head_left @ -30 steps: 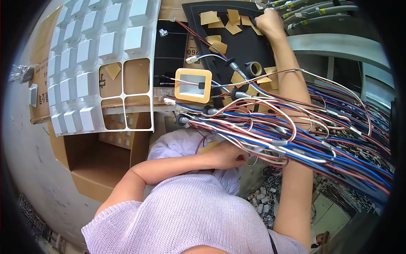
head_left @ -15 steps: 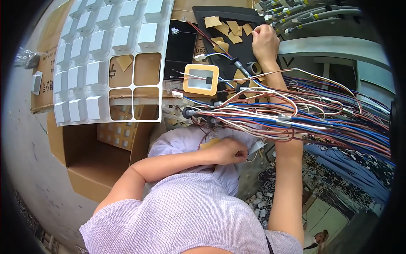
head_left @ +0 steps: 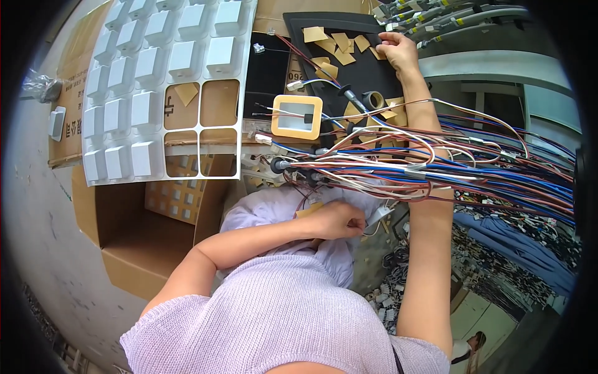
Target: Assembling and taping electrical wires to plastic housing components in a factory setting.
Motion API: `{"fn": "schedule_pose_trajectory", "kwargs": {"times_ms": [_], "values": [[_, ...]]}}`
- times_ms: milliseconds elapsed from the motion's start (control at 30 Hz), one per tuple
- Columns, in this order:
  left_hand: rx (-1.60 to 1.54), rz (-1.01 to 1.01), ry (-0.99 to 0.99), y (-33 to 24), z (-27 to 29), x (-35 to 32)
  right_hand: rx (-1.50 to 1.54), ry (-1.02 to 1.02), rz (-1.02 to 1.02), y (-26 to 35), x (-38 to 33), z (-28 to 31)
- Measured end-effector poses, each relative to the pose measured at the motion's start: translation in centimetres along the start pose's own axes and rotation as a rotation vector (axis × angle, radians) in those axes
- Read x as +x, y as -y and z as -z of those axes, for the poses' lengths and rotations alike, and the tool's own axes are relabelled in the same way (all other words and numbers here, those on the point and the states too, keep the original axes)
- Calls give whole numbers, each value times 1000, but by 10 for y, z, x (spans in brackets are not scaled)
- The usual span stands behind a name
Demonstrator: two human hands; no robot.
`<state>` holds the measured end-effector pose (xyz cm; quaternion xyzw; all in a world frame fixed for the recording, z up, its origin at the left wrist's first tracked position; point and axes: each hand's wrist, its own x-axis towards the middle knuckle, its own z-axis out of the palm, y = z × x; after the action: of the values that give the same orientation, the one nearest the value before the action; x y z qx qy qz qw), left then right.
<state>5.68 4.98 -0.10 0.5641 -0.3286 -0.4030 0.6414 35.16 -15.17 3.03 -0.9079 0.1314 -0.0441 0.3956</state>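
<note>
My left hand (head_left: 339,220) is in front of my lap with its fingers curled closed. A thin white wire (head_left: 374,232) runs from the fingers to a small white flat piece (head_left: 380,215) beside them. My right hand (head_left: 400,55) reaches over a black tray (head_left: 361,78) at the far side, thumb and fingers drawn together. Whatever lies between those fingertips is too small to make out. Several tan paper-like pieces (head_left: 342,41) lie on the tray, one of them right by the fingertips. Near the tray's front edge sits a small tan roll (head_left: 374,100).
A thick bundle of coloured wires (head_left: 430,165) crosses over my right forearm. A tan-rimmed frame (head_left: 279,129) lies left of it. Farther left are a white moulded panel (head_left: 219,87) and an open cardboard box (head_left: 134,265). Grey cables (head_left: 430,25) hang at the far right.
My right hand has moved slightly to the right, and a tan piece now shows by its fingertips. My left hand keeps nearly the same place and pose.
</note>
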Motion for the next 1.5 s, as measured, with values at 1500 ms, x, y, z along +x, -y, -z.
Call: {"fn": "schedule_pose_trajectory", "kwargs": {"times_ms": [1500], "values": [[-203, 263, 27, -72, -31, -6, 491, 146, -6, -13, -424, 117]]}}
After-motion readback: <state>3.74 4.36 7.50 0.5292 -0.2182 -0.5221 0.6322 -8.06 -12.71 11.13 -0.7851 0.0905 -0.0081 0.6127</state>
